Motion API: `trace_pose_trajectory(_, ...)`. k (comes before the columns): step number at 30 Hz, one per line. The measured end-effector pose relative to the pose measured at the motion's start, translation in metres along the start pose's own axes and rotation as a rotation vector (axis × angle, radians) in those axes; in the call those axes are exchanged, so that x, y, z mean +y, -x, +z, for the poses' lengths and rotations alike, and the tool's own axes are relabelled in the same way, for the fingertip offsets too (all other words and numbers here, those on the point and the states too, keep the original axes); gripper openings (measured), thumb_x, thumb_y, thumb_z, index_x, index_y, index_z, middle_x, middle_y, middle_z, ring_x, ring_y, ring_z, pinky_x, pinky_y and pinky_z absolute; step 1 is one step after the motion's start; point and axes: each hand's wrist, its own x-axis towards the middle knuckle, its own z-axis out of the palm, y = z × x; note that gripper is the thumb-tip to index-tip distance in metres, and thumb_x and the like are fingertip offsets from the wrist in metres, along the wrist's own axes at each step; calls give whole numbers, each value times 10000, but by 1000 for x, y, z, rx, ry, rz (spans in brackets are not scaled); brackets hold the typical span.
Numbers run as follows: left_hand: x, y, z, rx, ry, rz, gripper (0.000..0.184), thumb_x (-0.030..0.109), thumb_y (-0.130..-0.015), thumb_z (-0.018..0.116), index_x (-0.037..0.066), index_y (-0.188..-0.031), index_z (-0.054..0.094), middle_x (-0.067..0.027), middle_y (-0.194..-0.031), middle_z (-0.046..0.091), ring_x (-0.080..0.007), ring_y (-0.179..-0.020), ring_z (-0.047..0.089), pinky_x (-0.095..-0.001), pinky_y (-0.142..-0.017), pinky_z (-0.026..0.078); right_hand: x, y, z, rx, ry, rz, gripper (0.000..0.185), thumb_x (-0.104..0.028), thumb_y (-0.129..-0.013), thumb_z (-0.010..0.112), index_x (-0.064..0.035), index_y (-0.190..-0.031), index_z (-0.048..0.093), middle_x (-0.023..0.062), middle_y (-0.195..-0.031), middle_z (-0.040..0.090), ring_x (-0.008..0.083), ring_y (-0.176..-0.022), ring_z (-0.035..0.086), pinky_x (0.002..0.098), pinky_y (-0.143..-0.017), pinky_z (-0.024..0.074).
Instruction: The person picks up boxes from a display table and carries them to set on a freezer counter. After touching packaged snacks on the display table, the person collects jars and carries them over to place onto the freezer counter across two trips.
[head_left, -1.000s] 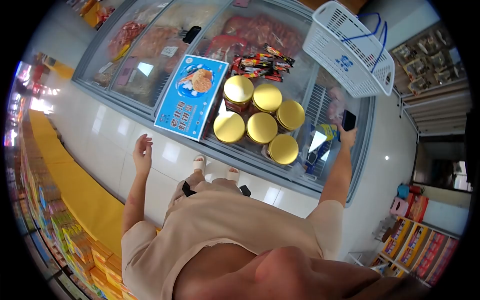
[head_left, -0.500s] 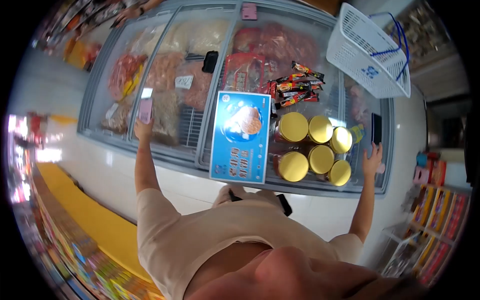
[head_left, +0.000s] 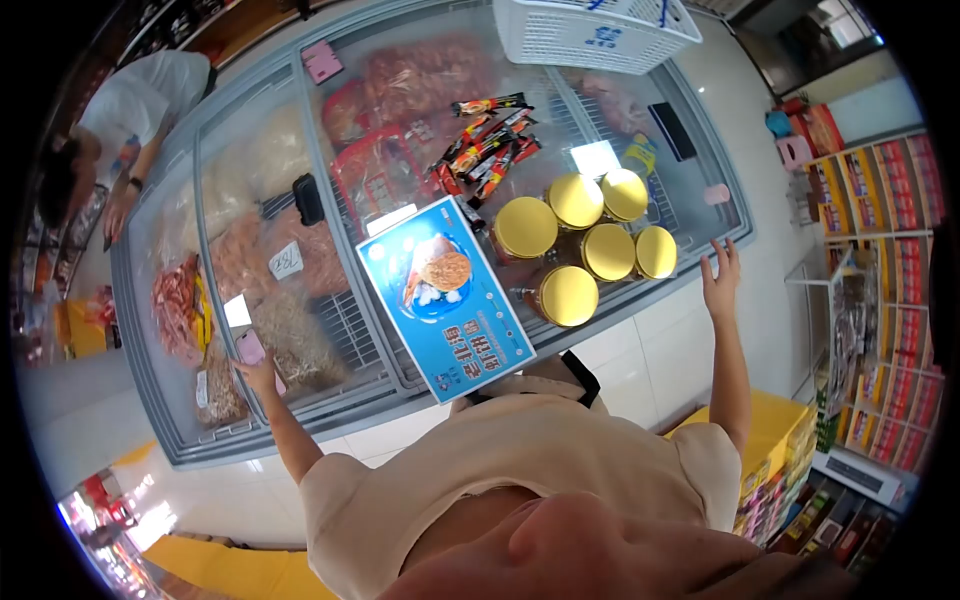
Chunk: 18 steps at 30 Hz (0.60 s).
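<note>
My left hand (head_left: 257,374) rests at the front left of the chest freezer (head_left: 180,445), its fingers stretched against a pink rectangular tag (head_left: 250,347) on the glass lid. Whether the fingertips press the tag or the lid's edge, I cannot tell. Beyond the freezer's front right rim, my right hand (head_left: 720,280) is raised with fingers apart, holding nothing. Closest to it on the glass are several jars with gold lids (head_left: 568,296). A blue printed box or sign (head_left: 445,300) lies between my hands, tilted over the front rim.
Several black-and-red packets (head_left: 490,145) lie behind the jars. A white basket (head_left: 600,35) stands at the back. Bagged frozen food (head_left: 300,340) shows under the glass. Another person (head_left: 140,110) leans in at the left. Stocked shelves (head_left: 890,200) line the right side.
The view has turned, so the freezer appears tilted. My right hand has come away from the freezer's right end. My left hand stays at the pink tag. The other person is more visible.
</note>
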Motion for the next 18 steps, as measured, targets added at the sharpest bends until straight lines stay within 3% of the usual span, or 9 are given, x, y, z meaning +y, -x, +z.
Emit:
trace_pose_trajectory(1, -8, -1, -1, -6, 3, 15, 1065, 386, -574, 743, 133, -1382, 98, -298, -1250, 359, -408, -1139, 392, -440, -939, 338, -2, 1, -1, 34, 0, -44, 342, -198, -821, 557, -76, -1139, 519, 165, -1286, 375, 333, -1105, 421, 412, -928, 328)
trace_pose_trajectory(3, -32, -9, 0, -29, 236, 362, 1055, 312, -558, 770, 86, -1369, 133, -278, -1221, 388, -359, -1120, 422, -415, -935, 345, -6, 0, -3, 75, 4, -79, 330, -186, -811, 565, -81, -1122, 531, 164, -1272, 392, 324, -1064, 448, 412, -903, 343)
trace_pose_trajectory(6, -55, -41, 20, -4, 283, 235, 1052, 245, -542, 794, 48, -1350, 150, -226, -1159, 429, -296, -1051, 459, -375, -892, 378, -25, -9, -15, 60, -126, -213, 269, -145, -817, 553, -44, -1067, 547, 155, -1141, 507, 287, -1004, 500, 354, -882, 365)
trace_pose_trajectory(7, -39, -43, 14, -102, 537, 116, 978, 191, -585, 780, 32, -1333, 170, -166, -1093, 447, -232, -967, 476, -321, -832, 400, -36, -15, -22, -90, -293, -152, 263, -136, -819, 548, -35, -1062, 548, 146, -1097, 534, 265, -986, 518, 334, -863, 382)
trace_pose_trajectory(10, 141, 91, -99, -348, 934, 318, 872, 118, -692, 701, 41, -1354, 138, -113, -1073, 453, -197, -928, 481, -290, -804, 403, -84, -35, -40, -507, -701, 1, 259, -117, -829, 538, -19, -1068, 553, 112, -1018, 584, 198, -960, 548, 287, -822, 421)
trace_pose_trajectory(13, 280, 201, -131, -419, 944, 824, 893, 125, -702, 668, 76, -1375, 83, -115, -1137, 458, -220, -998, 485, -312, -851, 398, -119, -67, -23, -786, -934, -411, 364, -131, -830, 551, -28, -1173, 487, 106, -1098, 551, 176, -997, 525, 286, -867, 407)
trace_pose_trajectory(15, 366, 301, -128, -737, 991, 692, 942, 145, -679, 699, 54, -1372, 66, -193, -1298, 326, -273, -1150, 396, -351, -964, 313, -138, -90, -12, -930, -1046, -581, 548, -148, -827, 567, -47, -1308, 326, 116, -1251, 435, 180, -1068, 478, 303, -910, 386)
trace_pose_trajectory(17, 436, 389, -91, -502, 846, 967, 1142, 280, -563, 805, -43, -1337, 30, -244, -1322, 254, -317, -1205, 329, -352, -998, 269, -135, -109, -8, -1004, -1212, -665, 692, -104, -813, 588, -62, -1358, 164, 128, -1277, 374, 191, -1090, 455, 310, -908, 390)
trace_pose_trajectory(18, 464, 432, -89, -830, 935, 840, 1180, 322, -550, 811, -48, -1338, 15, -257, -1352, 185, -323, -1255, 246, -349, -1029, 211, -119, -114, 3, -1048, -1370, -544, 690, -89, -815, 584, -64, -1355, 155, 128, -1262, 379, 182, -1090, 450, 308, -906, 393)
